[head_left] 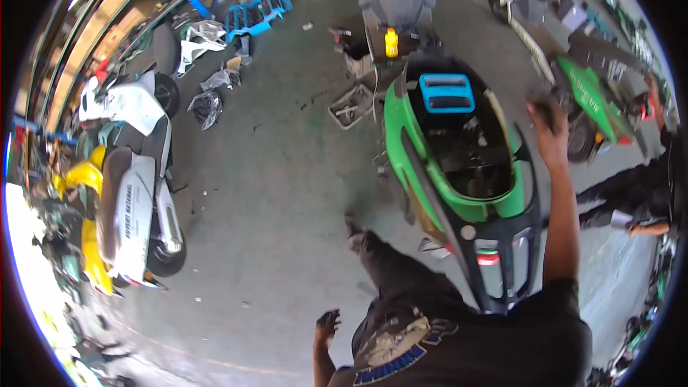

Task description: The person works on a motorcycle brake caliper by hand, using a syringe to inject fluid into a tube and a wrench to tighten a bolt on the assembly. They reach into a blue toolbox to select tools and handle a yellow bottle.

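A green scooter [401, 165] with its seat off stands at my right, its dark inner compartment [476, 165] uncovered. At the compartment's far end sits a blue box-like piece [446, 93] with dark slots. My right hand [550, 118] is raised beside the scooter's right side, fingers apart and slightly curled, with nothing visible in it. Nearer me is the scooter's black rear rack [502, 258] with a red lamp [488, 258]. Low at my left side hangs my left hand [328, 322], loosely bent, away from the scooter and apparently holding nothing.
White scooters [136, 208] and a yellow one [92, 222] line the left side near shelving [107, 21]. Ahead lie a blue tool tray [258, 11], a metal tray [351, 106] and a yellow bottle [391, 43]. Another person [631, 186] stands at the right by a green-panelled scooter [591, 100].
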A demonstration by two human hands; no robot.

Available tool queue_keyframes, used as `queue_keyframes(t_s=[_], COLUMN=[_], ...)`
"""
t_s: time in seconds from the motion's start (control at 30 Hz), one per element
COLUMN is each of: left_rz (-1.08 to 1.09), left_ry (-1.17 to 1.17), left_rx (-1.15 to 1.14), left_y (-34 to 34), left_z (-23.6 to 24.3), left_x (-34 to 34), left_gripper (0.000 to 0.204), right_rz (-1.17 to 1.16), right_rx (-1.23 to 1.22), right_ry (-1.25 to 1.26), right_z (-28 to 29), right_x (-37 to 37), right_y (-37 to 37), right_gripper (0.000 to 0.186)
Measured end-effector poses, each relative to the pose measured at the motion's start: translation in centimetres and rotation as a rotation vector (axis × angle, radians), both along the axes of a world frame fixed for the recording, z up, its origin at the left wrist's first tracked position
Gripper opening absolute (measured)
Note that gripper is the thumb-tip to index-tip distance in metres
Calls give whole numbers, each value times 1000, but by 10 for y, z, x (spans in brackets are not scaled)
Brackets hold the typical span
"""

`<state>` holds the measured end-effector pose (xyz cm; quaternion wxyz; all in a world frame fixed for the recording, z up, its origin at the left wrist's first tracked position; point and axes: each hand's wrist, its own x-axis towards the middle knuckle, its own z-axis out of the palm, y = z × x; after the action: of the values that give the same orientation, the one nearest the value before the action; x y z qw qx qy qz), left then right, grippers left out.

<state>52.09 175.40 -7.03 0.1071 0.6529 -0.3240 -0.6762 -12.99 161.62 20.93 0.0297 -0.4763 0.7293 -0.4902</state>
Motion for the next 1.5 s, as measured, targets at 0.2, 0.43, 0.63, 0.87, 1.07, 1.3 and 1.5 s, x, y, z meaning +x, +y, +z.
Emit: queue_keyframes(t_s=[0.2,0.43,0.63,0.87,1.07,1.3,1.5], left_rz=[146,215,-154,-405,-582,-804,-1264], left_ry=[-261,-350,-330,-285,-367,-348,1163], left_rx=[135,507,271,-67,-30,-823,-879], left_y=[-158,-312,-625,-976,-1129,-1278,-1210], left_z=[41,5,-35,-53,-73,79,258], left_x=[84,159,70,-114,-215,-332,-721], left_gripper=[34,34,34,35,35,35,49], right_rz=[348,82,-442,-879,-1208,-1586,-1466], right_rx=[339,665,702,599,635,84,-100], right_ry=[-18,-287,-883,-854,-686,60,338], right_z=[-68,-267,-392,-489,-528,-335,0], right_x=[61,34,35,4,-20,-5,14], right_y=[-225,-428,-523,-598,-564,-534,-493], right_gripper=[33,39,43,58,70,33,34])
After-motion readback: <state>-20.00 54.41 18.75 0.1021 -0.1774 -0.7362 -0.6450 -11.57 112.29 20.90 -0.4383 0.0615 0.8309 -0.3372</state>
